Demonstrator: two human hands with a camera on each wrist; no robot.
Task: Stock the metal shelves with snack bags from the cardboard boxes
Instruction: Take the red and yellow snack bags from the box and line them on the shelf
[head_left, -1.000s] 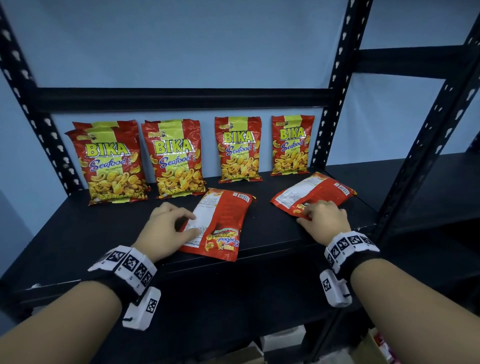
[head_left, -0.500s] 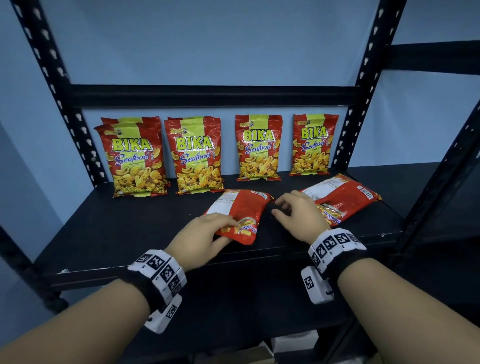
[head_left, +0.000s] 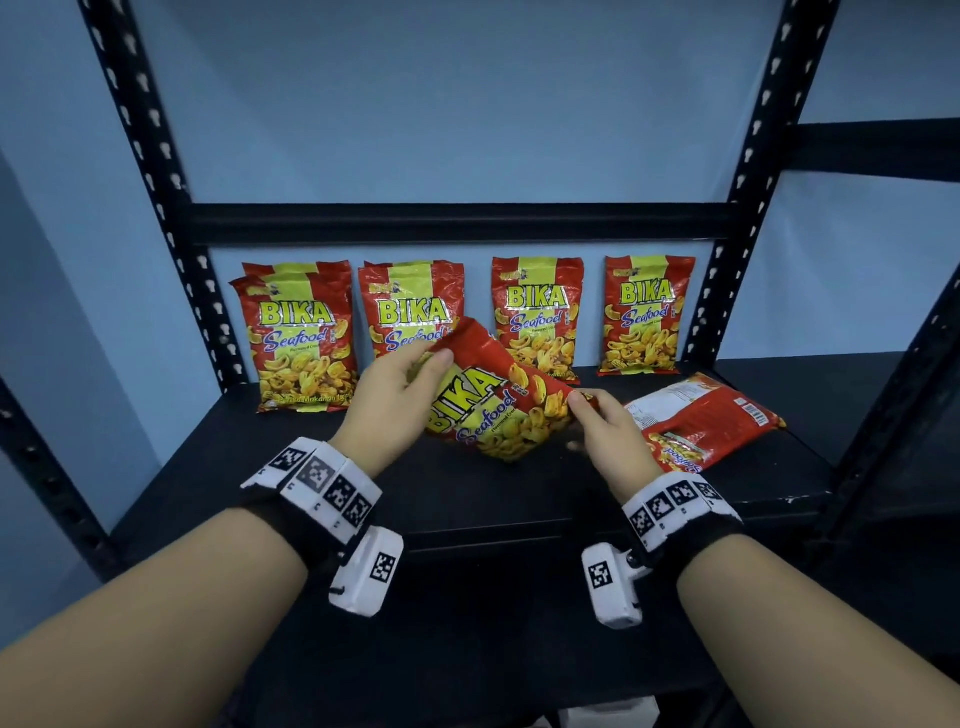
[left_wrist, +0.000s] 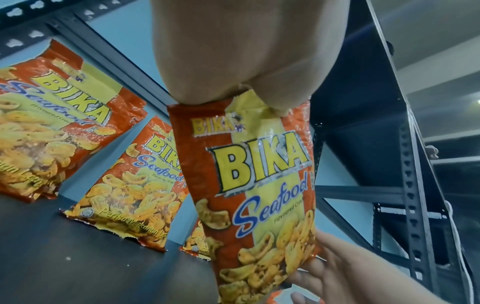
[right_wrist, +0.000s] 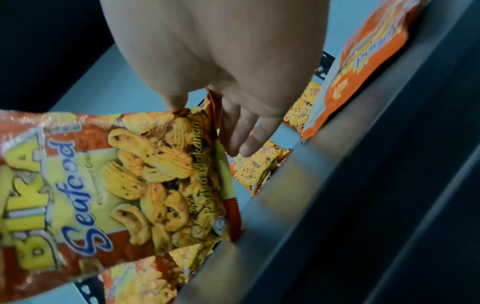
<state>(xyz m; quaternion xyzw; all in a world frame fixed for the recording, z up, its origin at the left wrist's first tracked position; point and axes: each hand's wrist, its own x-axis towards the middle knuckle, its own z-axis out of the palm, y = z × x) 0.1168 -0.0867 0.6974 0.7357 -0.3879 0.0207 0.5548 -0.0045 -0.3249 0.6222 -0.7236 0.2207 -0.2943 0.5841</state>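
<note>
Head view: your left hand (head_left: 400, 395) pinches the top edge of a red-and-yellow foil BIKA Seafood snack bag (head_left: 498, 410), thumb on the front. Your right hand (head_left: 608, 441) pinches its bottom edge. The bag is tilted, front facing you, lifted above the black metal shelf (head_left: 467, 499) near its middle. Behind it, a row of upright matching snack bags (head_left: 644, 317) leans on the blue wall (head_left: 467, 104); the leftmost two spots look doubled up. A second flat snack bag (head_left: 701, 426) lies back side up on the shelf, just to the right of your right hand.

Left wrist view: your left hand (left_wrist: 241, 57) grips the held bag (left_wrist: 259, 195) at its crimped top seam, fingers curled over it. The right hand (left_wrist: 345, 277) shows at the bag's lower end. Upright bags (left_wrist: 135, 185) stand behind on the shelf.

Right wrist view: your right hand (right_wrist: 223, 61) holds the bag (right_wrist: 124, 185) by the bottom corner, thumb on the front, other fingers (right_wrist: 244, 131) straight behind it. The shelf's front edge (right_wrist: 324, 154) is blurred. The flat bag (right_wrist: 369, 57) sits at upper right.
</note>
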